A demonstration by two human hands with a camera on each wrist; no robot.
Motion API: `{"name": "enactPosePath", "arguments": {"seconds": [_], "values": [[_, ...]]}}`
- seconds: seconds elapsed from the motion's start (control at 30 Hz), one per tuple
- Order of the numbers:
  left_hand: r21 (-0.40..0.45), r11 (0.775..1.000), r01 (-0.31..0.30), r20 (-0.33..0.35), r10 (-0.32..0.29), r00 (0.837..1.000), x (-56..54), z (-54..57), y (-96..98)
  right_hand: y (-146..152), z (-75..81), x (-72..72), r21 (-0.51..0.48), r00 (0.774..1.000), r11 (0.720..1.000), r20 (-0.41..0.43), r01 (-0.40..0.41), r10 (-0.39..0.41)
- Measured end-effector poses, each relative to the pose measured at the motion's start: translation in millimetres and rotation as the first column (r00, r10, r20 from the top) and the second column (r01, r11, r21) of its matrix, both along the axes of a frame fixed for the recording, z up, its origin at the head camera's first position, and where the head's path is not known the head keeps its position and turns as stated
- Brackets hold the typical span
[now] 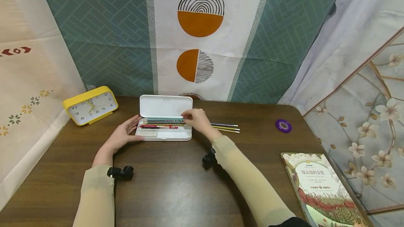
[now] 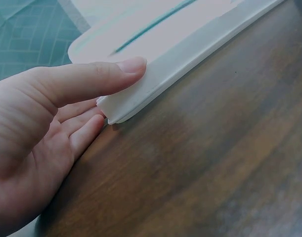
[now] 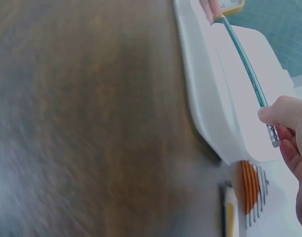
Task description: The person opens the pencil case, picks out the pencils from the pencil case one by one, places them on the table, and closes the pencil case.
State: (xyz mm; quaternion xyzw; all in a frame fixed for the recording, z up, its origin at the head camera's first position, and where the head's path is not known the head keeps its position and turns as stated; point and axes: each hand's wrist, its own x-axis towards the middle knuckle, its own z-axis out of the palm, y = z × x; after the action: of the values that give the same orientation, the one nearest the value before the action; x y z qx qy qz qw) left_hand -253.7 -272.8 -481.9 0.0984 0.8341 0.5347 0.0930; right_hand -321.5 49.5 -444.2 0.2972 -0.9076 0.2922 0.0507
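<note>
A white pencil case lies on the table with its lid raised at the back. Inside are several pencils, a red pen and a whitish block at the front left. My left hand holds the case's left end, thumb over the rim and fingers against the outside. Between thumb and fingertips, my right hand pinches a green pencil near its metal-tipped end. In the right wrist view this pencil slants above the case; its far tip is near the left fingers.
Several pencils lie right of the case, partly behind the right hand. A yellow clock stands at the back left. Toward the right are a purple ring-shaped object and a book. Patterned cloth hangs behind the table.
</note>
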Motion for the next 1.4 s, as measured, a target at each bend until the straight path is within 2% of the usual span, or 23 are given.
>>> {"name": "enactPosePath", "arguments": {"seconds": [0.23, 0.5, 0.7, 1.07, 1.4], "values": [[0.021, 1.000, 0.003, -0.016, -0.003, 1.000, -0.9, -0.4, 1.4, 19, 13.6, -0.5, -0.061, 0.998, 0.998, -0.049, 0.022, -0.025], [0.016, 1.000, -0.001, -0.005, 0.001, 1.000, -0.4, -0.5, 1.6, 52, 18.9, -6.5, -0.149, 0.997, 0.988, -0.070, 0.024, -0.035], [0.028, 1.000, 0.002, -0.017, -0.001, 1.000, -1.9, -3.0, 1.6, 80, 20.0, -6.5, -0.192, 0.997, 0.980, -0.044, 0.051, -0.060], [0.022, 1.000, 0.002, -0.020, -0.001, 1.000, -1.7, -4.7, -0.6, 121, 15.8, -3.3, -0.198, 0.998, 0.978, -0.016, 0.062, -0.066], [0.028, 1.000, 0.004, -0.013, -0.004, 1.000, -1.4, -4.6, -0.8, 154, 10.1, 0.0, -0.188, 0.993, 0.977, 0.077, 0.099, -0.086]]}}
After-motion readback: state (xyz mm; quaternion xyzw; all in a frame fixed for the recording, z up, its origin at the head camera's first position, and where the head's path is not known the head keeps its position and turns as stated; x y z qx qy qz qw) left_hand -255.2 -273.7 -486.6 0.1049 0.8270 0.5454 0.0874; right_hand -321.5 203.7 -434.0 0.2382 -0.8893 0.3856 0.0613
